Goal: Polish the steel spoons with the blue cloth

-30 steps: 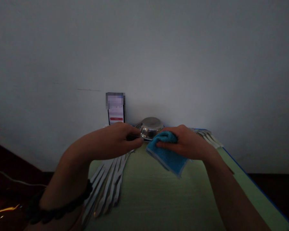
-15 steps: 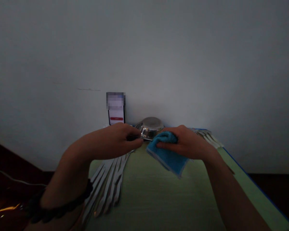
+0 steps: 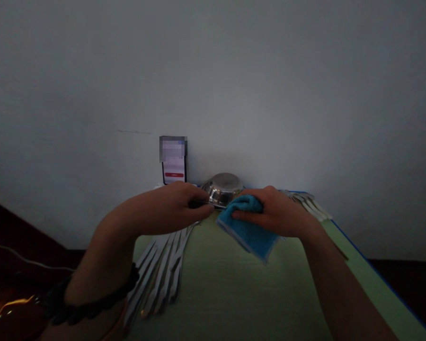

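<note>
A: Left hand (image 3: 177, 206)?
B: Clenched grip on a thin metal utensil (image 3: 203, 204), pinched by the handle; kind of utensil too dark to tell.
A: Right hand (image 3: 275, 210)?
B: Grip closed on a blue cloth (image 3: 250, 227), folded over the utensil's far end, both raised just above the green desk (image 3: 230, 289).
A: Nearby?
B: Steel bowl (image 3: 223, 187) right behind both hands, near the wall. Phone (image 3: 173, 161) propped upright, left of the bowl. Row of cutlery (image 3: 159, 272) flat under the left forearm; another cutlery pile (image 3: 310, 202) at the far right edge. Black bracelet (image 3: 88, 303) on the left wrist.
</note>
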A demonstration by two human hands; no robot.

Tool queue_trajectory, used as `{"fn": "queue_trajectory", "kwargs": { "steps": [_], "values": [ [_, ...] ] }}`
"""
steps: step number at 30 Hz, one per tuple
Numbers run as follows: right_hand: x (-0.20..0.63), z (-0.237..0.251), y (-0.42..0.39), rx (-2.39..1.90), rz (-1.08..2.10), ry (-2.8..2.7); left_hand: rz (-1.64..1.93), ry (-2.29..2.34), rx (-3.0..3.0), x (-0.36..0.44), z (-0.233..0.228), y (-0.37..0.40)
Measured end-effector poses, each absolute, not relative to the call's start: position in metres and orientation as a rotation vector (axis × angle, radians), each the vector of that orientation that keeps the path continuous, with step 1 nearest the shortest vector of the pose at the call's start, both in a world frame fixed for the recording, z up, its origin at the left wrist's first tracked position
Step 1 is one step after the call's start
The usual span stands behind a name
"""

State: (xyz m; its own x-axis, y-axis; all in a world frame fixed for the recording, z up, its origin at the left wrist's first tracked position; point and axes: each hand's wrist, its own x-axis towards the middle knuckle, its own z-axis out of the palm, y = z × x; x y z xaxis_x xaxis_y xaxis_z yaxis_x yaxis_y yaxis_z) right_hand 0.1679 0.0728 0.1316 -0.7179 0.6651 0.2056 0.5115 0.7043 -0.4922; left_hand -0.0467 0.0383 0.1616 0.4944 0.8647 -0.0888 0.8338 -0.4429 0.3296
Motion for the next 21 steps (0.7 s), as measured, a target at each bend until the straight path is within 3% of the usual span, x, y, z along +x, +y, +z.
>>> {"fn": "queue_trajectory", "kwargs": {
  "steps": [21],
  "values": [
    [0.1682, 0.1228, 0.0765, -1.121, 0.549, -2.147, 0.326, 1.478, 2.456, -0.0469, 0.1577, 0.0419]
  ]
}}
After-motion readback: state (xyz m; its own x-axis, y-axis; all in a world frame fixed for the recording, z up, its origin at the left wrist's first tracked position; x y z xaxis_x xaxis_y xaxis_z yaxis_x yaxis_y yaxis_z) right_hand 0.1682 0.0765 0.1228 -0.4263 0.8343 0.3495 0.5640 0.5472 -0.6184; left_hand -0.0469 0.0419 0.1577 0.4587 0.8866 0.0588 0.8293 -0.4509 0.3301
